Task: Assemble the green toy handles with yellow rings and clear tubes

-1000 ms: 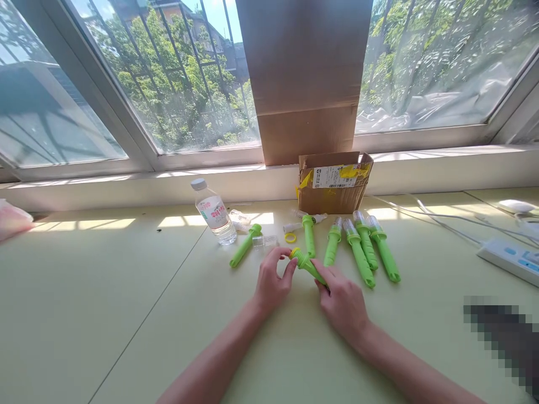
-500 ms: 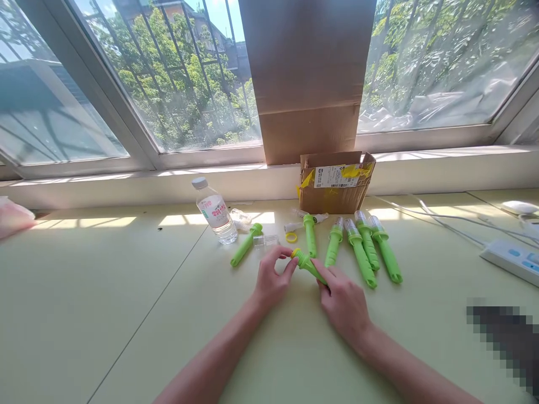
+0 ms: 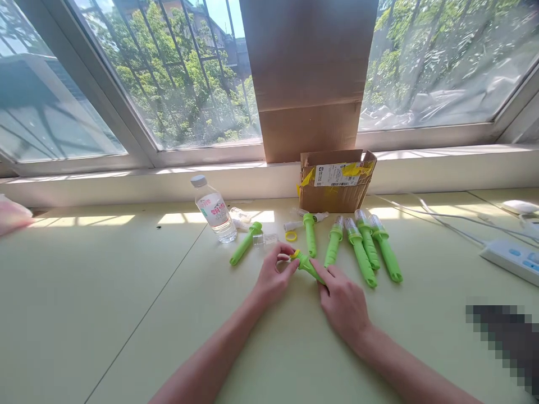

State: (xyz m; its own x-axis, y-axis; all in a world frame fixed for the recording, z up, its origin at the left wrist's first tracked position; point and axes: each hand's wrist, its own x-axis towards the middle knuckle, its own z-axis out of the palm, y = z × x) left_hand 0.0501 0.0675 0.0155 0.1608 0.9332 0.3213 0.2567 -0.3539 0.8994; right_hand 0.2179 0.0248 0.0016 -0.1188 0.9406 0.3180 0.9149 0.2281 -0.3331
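Note:
My right hand (image 3: 345, 303) is closed around a green plastic handle (image 3: 308, 266), threaded end pointing up and left. At that end, the fingertips of my left hand (image 3: 273, 276) pinch a yellow ring (image 3: 295, 254), which sits at the handle's mouth; whether it is fully seated I cannot tell. Just beyond lies a second yellow ring (image 3: 291, 240), flat on the table. Clear ribbed caps (image 3: 265, 240) rest by my left fingers. Uncapped green handles lie to the left (image 3: 245, 244) and straight ahead (image 3: 310, 234). Several green handles with clear caps (image 3: 361, 259) lie right of my hands.
A water bottle (image 3: 215, 210) stands back left beside crumpled clear plastic (image 3: 240, 216). White parts (image 3: 293, 226) lie before an open cardboard box (image 3: 332, 196) near the sill. At right are a power strip (image 3: 511, 255) and white cables (image 3: 446, 219). A pink bag (image 3: 12, 215) sits far left.
My hands stay nearly in place, with only slight shifts of the left fingers around the yellow ring. The other things lie as before.

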